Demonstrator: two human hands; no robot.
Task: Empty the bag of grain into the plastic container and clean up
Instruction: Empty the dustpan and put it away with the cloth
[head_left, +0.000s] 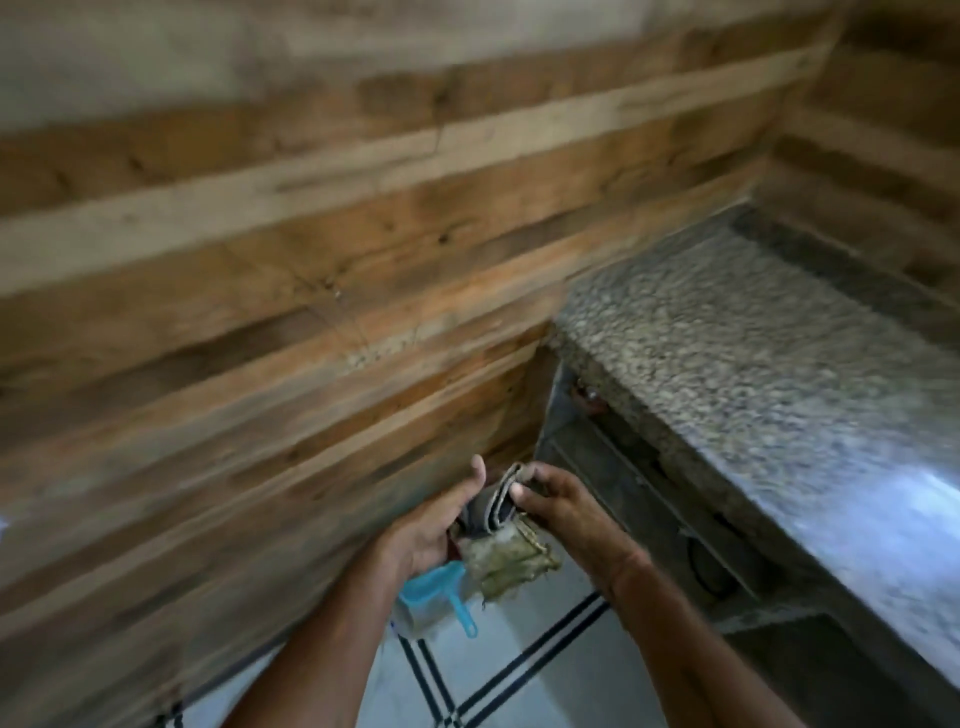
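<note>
Both my hands hold a folded, greenish-brown woven grain bag (511, 561) in front of me, low in the head view. My left hand (441, 525) cups the rolled upper part from the left, thumb up. My right hand (558, 506) pinches the rolled top edge from the right. The bag's loose lower part hangs below my hands. Beneath my left wrist, on the floor, stands a clear plastic container (423, 613) with a light blue scoop (447, 590) in it; my arm hides part of it. The picture is blurred.
A wooden plank wall (260, 312) fills the left and back. A speckled granite counter (753, 364) runs along the right, with dark open shelving (649, 493) under it. The floor is white tile with black lines (519, 670).
</note>
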